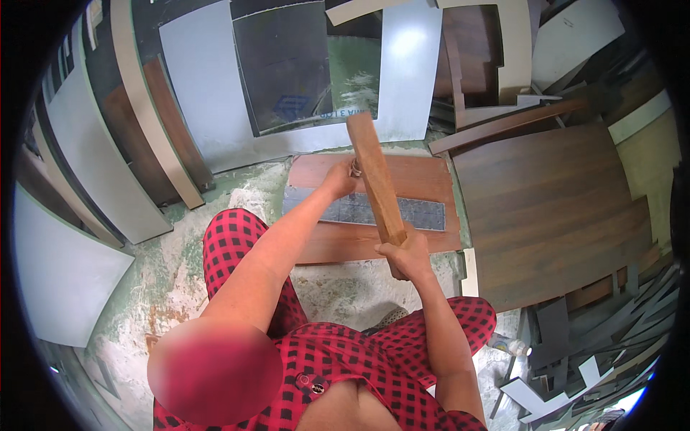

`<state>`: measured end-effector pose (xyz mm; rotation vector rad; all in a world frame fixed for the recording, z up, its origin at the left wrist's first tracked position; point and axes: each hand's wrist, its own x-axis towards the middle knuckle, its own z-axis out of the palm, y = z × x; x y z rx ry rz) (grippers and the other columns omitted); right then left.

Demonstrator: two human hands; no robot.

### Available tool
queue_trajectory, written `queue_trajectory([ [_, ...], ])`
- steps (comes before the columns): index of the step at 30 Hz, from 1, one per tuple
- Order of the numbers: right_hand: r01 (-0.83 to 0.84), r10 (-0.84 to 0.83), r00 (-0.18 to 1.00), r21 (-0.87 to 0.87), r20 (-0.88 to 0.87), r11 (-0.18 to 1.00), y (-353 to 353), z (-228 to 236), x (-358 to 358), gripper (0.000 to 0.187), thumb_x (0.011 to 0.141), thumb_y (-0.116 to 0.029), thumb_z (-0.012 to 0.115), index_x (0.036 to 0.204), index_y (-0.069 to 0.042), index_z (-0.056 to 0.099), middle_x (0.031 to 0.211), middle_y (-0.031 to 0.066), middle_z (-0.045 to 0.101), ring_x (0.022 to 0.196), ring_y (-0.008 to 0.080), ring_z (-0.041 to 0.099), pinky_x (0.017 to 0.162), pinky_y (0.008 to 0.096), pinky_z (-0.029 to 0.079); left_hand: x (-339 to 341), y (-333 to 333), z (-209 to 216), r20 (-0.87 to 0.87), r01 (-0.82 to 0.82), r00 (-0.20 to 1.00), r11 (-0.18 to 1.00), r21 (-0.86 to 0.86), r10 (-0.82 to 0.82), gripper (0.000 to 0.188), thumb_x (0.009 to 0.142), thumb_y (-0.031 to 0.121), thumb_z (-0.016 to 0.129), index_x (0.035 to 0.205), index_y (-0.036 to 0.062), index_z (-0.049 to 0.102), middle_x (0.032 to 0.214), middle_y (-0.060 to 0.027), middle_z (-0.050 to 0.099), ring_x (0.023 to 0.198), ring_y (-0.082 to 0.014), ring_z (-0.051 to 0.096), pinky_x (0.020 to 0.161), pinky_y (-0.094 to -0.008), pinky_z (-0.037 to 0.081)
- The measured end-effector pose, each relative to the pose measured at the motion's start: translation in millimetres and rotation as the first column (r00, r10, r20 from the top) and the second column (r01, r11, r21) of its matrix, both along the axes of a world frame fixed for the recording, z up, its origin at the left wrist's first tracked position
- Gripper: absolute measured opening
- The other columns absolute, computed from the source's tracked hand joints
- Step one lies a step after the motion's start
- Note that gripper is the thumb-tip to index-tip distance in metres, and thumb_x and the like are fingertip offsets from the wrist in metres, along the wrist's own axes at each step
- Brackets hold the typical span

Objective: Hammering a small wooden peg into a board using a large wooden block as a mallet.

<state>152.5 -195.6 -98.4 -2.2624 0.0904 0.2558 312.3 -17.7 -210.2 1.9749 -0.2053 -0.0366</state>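
My right hand [407,253] is wrapped round the lower end of a thick wooden bar [375,179], which slants up and away over the work. My left hand [341,179] reaches forward, its fingers closed on a small round metallic piece [356,167] that the bar partly hides; its exact kind I cannot make out. Beneath both hands a reddish-brown board [330,246] lies on the floor. Across it runs a dark grey strip [424,213] marked with lines, which passes behind the bar.
White and black panels [410,79] stand against the far side. A large dark brown board [546,208] lies to the right, with a heap of offcuts [611,337] nearer me. More panels [108,151] lean at the left. A bottle-like container [509,346] lies by my right knee.
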Motion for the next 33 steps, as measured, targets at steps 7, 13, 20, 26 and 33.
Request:
queue_trajectory([
  [7,0.135,-0.170,0.964,0.174,0.207,0.976,6.3,-3.7,-4.8,0.056,0.059,-0.026,0.073,0.106,0.000,0.056,0.083,0.0201,0.064,0.081,0.0341,0.063,0.072,0.0395,0.048,-3.4,-6.7,6.9,-0.034,0.121,0.991,0.985,-0.122,-0.126,0.040,0.068,0.010,0.070,0.106,0.0076,0.059,0.093,-0.0114,0.065,0.087,-0.0240,0.061,0.077,-0.0332,0.046],
  [13,0.004,-0.004,1.000,-0.111,0.005,0.994,-15.9,4.0,-2.3,0.047,0.056,-0.026,0.072,0.094,0.000,0.061,0.082,0.0215,0.063,0.082,0.0349,0.062,0.071,0.0402,0.048,2.5,12.5,-8.4,-0.056,0.013,0.998,0.999,-0.038,-0.015,0.037,0.067,0.010,0.071,0.102,0.0051,0.059,0.090,-0.0082,0.064,0.083,-0.0189,0.059,0.074,-0.0322,0.047],
  [20,-0.110,-0.006,0.970,-0.461,-0.244,0.881,-71.8,20.2,-22.2,0.045,0.050,-0.026,0.073,0.088,-0.005,0.064,0.084,0.0186,0.064,0.085,0.0329,0.062,0.075,0.0413,0.048,9.1,46.3,28.3,-0.208,-0.094,0.971,0.989,0.113,0.116,0.038,0.063,0.017,0.074,0.095,0.0042,0.058,0.081,-0.0107,0.065,0.074,-0.0227,0.063,0.069,-0.0347,0.049],
  [26,-0.374,0.055,0.880,-0.618,-0.471,0.691,-79.7,-8.7,-33.1,0.047,0.044,-0.028,0.076,0.084,-0.005,0.068,0.086,0.0183,0.065,0.082,0.0329,0.063,0.075,0.0392,0.049,2.2,60.8,16.2,-0.477,-0.015,0.873,0.983,0.184,0.103,0.032,0.068,0.014,0.072,0.093,0.0040,0.057,0.071,-0.0085,0.061,0.056,-0.0187,0.060,0.041,-0.0320,0.046],
  [33,-0.390,-0.038,0.831,-0.630,-0.555,0.671,-69.2,-17.0,-34.8,0.055,0.046,-0.032,0.081,0.091,-0.003,0.068,0.093,0.0143,0.066,0.089,0.0271,0.064,0.079,0.0344,0.050,-7.6,65.5,-2.9,-0.405,-0.071,0.908,0.991,0.112,0.111,0.032,0.068,0.011,0.071,0.095,0.0031,0.058,0.071,-0.0087,0.062,0.059,-0.0210,0.060,0.041,-0.0340,0.046],
])
